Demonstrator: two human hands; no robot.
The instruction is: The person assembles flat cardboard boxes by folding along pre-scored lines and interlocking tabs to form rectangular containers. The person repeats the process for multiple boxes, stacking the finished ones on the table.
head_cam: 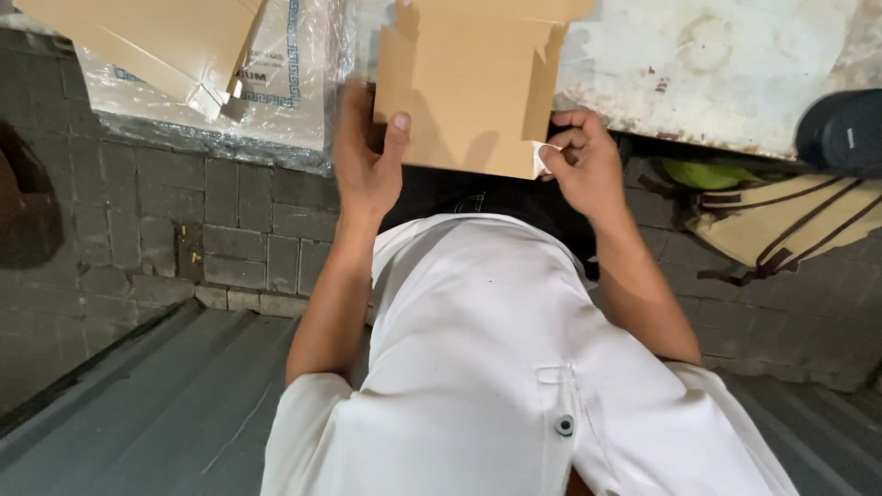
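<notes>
Item: flat die-cut cardboard box blank (469, 83), being held up at the near edge of the worn white tabletop (726, 64). Left hand (367, 156) is gripping its left edge, fingers closed, thumb in front. Right hand (583, 161) is pinching a white strip (544, 158) at its lower right corner.

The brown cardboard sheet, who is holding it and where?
Both hands hold the flat brown cardboard sheet: the left hand grips its lower left edge, and the right hand pinches a small white strip at its lower right corner.
</notes>
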